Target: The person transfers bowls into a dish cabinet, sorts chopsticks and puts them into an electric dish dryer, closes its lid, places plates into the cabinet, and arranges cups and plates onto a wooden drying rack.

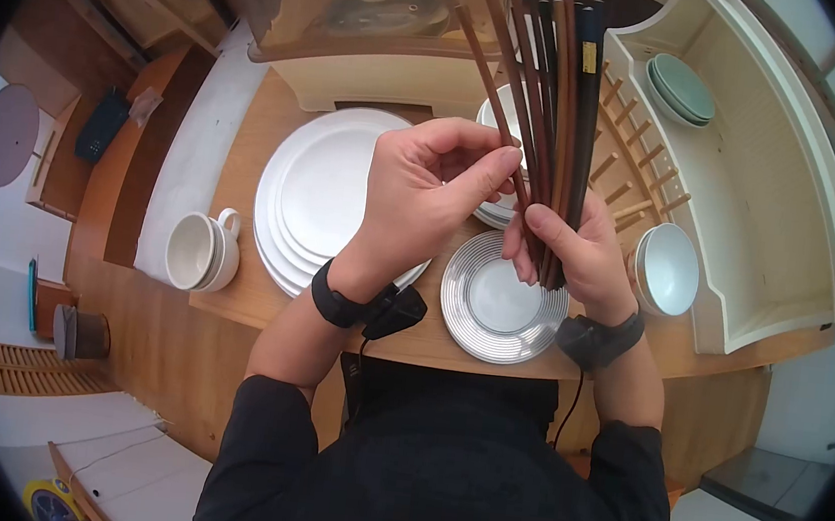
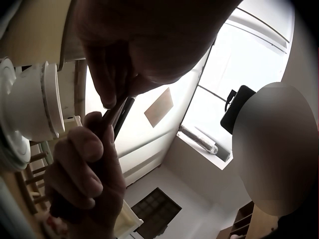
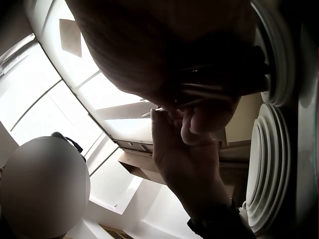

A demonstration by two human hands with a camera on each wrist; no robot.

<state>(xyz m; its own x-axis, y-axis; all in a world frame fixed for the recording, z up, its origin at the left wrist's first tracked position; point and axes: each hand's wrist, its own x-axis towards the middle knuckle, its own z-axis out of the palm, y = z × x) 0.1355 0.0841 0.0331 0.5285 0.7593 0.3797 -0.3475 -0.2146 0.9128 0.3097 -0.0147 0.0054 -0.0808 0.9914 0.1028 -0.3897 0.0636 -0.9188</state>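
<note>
In the head view a fanned bundle of brown and black chopsticks [image 1: 569, 124] stands nearly upright above the table. My right hand [image 1: 585, 242] grips the bundle near its lower ends, thumb across the front. With thumb and fingertips, my left hand [image 1: 424, 191] pinches a brown chopstick [image 1: 487, 76] at the bundle's left side, which leans left at its top. Below the hands lies a ridged-rim plate [image 1: 504, 304]. The left wrist view shows both hands close together at the sticks; in the right wrist view the bundle is dark inside the right hand [image 3: 209, 119].
Stacked white plates [image 1: 329, 187] lie left of centre, two nested mugs [image 1: 199, 252] at the left edge. White bowls [image 1: 671, 270] stand right, beside a cream rack [image 1: 781, 245] with wooden pegs and green dishes [image 1: 683, 87]. A cream box with a clear lid [image 1: 361, 9] stands behind.
</note>
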